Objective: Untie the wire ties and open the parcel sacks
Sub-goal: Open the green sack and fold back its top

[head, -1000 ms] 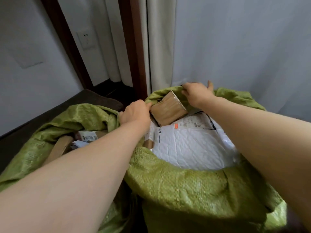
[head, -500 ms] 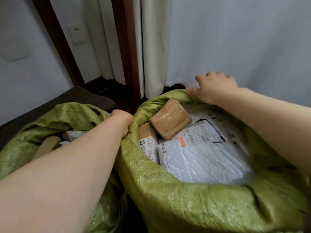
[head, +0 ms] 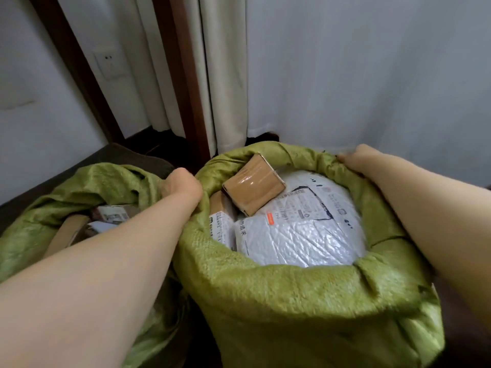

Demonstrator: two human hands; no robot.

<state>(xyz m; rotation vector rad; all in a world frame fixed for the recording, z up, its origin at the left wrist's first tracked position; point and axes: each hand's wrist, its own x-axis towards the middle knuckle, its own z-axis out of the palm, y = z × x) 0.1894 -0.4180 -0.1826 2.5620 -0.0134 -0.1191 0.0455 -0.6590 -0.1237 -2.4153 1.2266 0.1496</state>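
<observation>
Left hand (head: pixel 183 185) and right hand (head: pixel 357 160) each grip opposite sides of the open sack's (head: pixel 292 301) rim; a box (head: pixel 253 188) lies on a white parcel (head: pixel 305 235) inside.

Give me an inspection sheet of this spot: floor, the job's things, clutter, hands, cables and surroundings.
Surface: dark floor, mostly hidden by the sacks.
Job's things: right sack open, rim rolled down; a brown box lies on a white mailer inside. Left sack also open, with parcels showing. Wire ties: nothing seen.
Clutter: nothing seen.
Hands: left hand grips the right sack's left rim; right hand grips its far right rim.
Cables: nothing seen.
Surroundings: curtain, wood post, socket on the wall.
</observation>
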